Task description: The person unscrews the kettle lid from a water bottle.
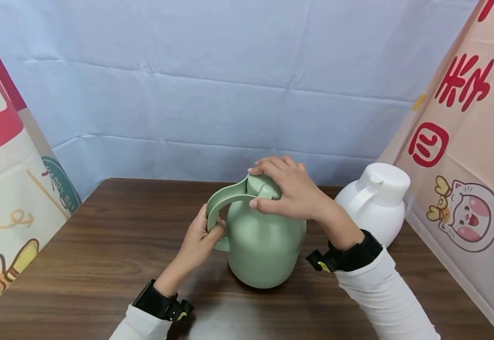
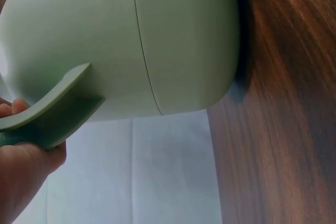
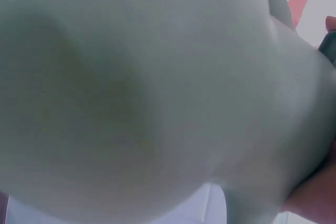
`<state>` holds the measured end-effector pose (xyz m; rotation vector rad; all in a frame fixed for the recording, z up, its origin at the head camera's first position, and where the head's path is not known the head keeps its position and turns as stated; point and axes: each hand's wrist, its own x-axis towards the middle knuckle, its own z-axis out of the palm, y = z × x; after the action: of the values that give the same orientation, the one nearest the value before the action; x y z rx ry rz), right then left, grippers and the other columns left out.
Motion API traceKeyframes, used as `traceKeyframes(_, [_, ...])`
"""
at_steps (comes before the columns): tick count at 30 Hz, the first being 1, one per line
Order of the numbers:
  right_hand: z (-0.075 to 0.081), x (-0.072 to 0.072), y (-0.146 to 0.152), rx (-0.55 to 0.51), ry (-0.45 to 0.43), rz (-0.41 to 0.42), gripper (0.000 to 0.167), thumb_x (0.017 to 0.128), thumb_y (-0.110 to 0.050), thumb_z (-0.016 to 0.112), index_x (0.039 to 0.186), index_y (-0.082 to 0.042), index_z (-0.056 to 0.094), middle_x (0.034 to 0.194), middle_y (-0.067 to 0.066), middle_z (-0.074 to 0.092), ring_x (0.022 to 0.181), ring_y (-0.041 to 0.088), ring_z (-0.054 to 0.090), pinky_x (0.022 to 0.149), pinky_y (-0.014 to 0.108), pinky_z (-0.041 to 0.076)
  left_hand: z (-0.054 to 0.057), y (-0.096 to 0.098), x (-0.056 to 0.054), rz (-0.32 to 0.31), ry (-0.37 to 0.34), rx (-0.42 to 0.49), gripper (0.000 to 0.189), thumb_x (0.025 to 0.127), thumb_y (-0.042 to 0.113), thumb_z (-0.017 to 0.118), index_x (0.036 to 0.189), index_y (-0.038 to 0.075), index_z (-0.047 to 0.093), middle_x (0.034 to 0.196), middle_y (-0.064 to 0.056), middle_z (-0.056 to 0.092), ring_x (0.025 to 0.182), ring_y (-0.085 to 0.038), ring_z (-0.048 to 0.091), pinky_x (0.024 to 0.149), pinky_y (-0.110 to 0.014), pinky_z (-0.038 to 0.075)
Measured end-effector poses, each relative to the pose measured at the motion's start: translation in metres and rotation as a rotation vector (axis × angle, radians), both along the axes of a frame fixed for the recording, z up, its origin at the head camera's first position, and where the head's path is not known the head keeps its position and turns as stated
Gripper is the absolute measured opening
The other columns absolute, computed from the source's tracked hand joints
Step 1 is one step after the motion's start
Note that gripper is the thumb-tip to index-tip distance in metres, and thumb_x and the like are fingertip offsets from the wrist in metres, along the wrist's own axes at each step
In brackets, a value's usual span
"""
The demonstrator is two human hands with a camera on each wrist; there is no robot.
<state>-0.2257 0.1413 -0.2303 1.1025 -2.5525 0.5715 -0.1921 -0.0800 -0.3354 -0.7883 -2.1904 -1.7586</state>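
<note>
Sleeves [image 1: 384,295], left fingers [image 1: 202,220] curled round green jug's [image 1: 265,241] handle [image 1: 224,192], right fingers [image 1: 275,167] loosely around lid [image 1: 261,183]

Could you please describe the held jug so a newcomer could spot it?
Near the middle of the brown table stands a round-bodied jug, the left hand gripping its handle. Its pale green sets it apart from the white jug to its right.
</note>
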Motion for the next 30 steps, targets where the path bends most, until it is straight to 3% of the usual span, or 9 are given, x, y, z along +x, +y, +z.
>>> traceKeyframes(6, [0.001, 0.003, 0.007, -0.074, -0.016, 0.057, 0.047, 0.078, -0.039, 0.070, 0.116, -0.015, 0.058, 0.137, 0.007, 0.042, 0.126, 0.028, 0.035, 0.092, 0.054, 0.026, 0.000, 0.002, 0.001, 0.000, 0.011, -0.002, 0.017, 0.093, -0.008, 0.041, 0.108, 0.001, 0.043, 0.059, 0.002, 0.037, 0.050, -0.008, 0.033, 0.057, -0.029, 0.039])
traceKeyframes(12, [-0.007, 0.007, 0.007, -0.218, 0.135, 0.188, 0.023, 0.079, -0.028, 0.069, 0.092, -0.011, 0.060, 0.132, 0.014, 0.044, 0.127, 0.027, 0.037, 0.090, 0.048, 0.038, 0.000, 0.001, 0.000, -0.030, 0.059, -0.015, 0.015, 0.093, -0.008, 0.041, 0.105, -0.001, 0.042, 0.060, 0.002, 0.038, 0.051, -0.010, 0.036, 0.063, -0.031, 0.041])
traceKeyframes(18, [-0.015, 0.012, 0.011, -0.310, 0.247, 0.267, 0.012, 0.083, -0.024, 0.062, 0.079, -0.012, 0.062, 0.119, 0.017, 0.055, 0.108, 0.030, 0.052, 0.072, 0.037, 0.043, 0.000, 0.000, -0.001, -0.032, 0.055, -0.021, 0.017, 0.092, -0.009, 0.041, 0.106, 0.000, 0.043, 0.062, 0.001, 0.040, 0.054, -0.010, 0.039, 0.064, -0.032, 0.042])
traceKeyframes(23, [-0.016, 0.014, 0.030, -0.388, 0.307, 0.279, 0.009, 0.082, -0.013, 0.059, 0.081, -0.011, 0.068, 0.109, 0.018, 0.058, 0.094, 0.029, 0.051, 0.065, 0.028, 0.040, -0.001, 0.000, -0.002, 0.006, 0.065, 0.002, 0.016, 0.091, -0.010, 0.040, 0.102, 0.002, 0.042, 0.063, 0.000, 0.042, 0.053, -0.011, 0.038, 0.062, -0.032, 0.041])
traceKeyframes(26, [-0.017, 0.012, 0.042, -0.419, 0.296, 0.285, 0.011, 0.080, -0.004, 0.061, 0.084, -0.009, 0.069, 0.099, 0.014, 0.058, 0.087, 0.024, 0.052, 0.068, 0.026, 0.040, -0.002, 0.000, -0.001, 0.028, 0.059, -0.001, 0.018, 0.091, -0.010, 0.040, 0.103, 0.002, 0.042, 0.060, 0.002, 0.040, 0.050, -0.008, 0.034, 0.059, -0.031, 0.040])
traceKeyframes(30, [-0.020, 0.015, 0.050, -0.439, 0.241, 0.259, 0.019, 0.073, 0.007, 0.065, 0.086, -0.007, 0.069, 0.093, 0.009, 0.059, 0.071, 0.013, 0.050, 0.059, 0.021, 0.037, -0.001, 0.002, 0.003, 0.036, 0.041, -0.015, 0.017, 0.091, -0.009, 0.041, 0.104, 0.001, 0.042, 0.060, 0.002, 0.038, 0.049, -0.006, 0.031, 0.057, -0.030, 0.038])
